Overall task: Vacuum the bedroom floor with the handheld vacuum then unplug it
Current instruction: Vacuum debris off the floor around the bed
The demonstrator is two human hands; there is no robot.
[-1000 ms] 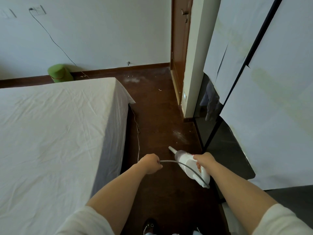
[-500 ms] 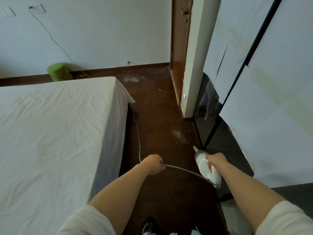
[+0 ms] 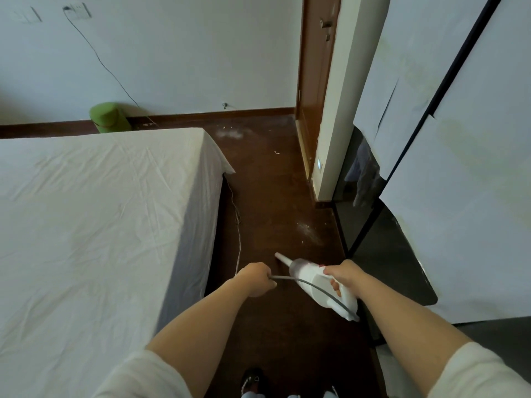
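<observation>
- Vacuum (image 3: 316,285) first: your right hand (image 3: 346,275) grips the white handheld body by its handle, fingers curled round it, and you hold it low over the dark wooden floor (image 3: 275,196) with the narrow nozzle (image 3: 281,258) pointing forward and to the left.
- Your left hand (image 3: 255,278) is closed in a fist round the grey cord (image 3: 316,285), pinching it just beside the vacuum; from your fist the cord arcs across the white body to its rear end.
- Beyond your left hand a thin pale length of cord runs forward along the floor, close to the side of the bed (image 3: 100,225).
- A dark wire drops diagonally from the wall socket (image 3: 76,11) down towards the skirting, near the green bin (image 3: 107,117) behind the bed.
- You have the nozzle just short of a pale dusty patch (image 3: 309,232) on the floor; a second patch (image 3: 230,134) lies further off near the far wall.
- To your right stand the paper-covered wardrobe doors (image 3: 459,168), and ahead a brown door (image 3: 313,81) beside a white post.
- The bed, under a creased white sheet, fills your left side.
- Your shoes (image 3: 254,380) show at the bottom edge.
</observation>
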